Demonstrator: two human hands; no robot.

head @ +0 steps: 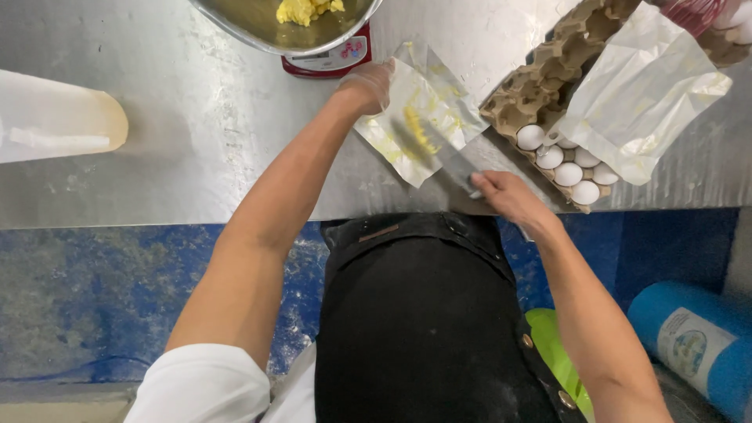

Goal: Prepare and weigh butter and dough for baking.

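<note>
Nearest the camera is the person's black apron (423, 313), worn over a white short-sleeved top (207, 388), with both bare forearms reaching out to the scuffed stainless-steel worktable (196, 141). The left hand (366, 86), in a thin clear glove, lies with fingers pressed flat on the far corner of a silvery foil butter wrapper smeared with yellow (419, 110), pinning it to the table. The right hand (505, 196) is closed round the handle of a blurred steel knife (435, 141), whose blade lies across the wrapper over a streak of yellow butter (motion blur hides the blade's edge, and the handle is buried in the fist).

Just right of the wrapper sits a brown cardboard egg tray (540, 86) with several white eggs (568, 172) showing at its near end; a second crumpled foil wrapper (642, 94) covers much of it. At the top edge, cut off, a steel mixing bowl with yellow butter lumps (290, 19) rests on a red kitchen scale (329, 59). A white paper cone (55, 117) lies at the far left, partly out of frame. A blue roll (693, 341) lies on the floor at lower right.
</note>
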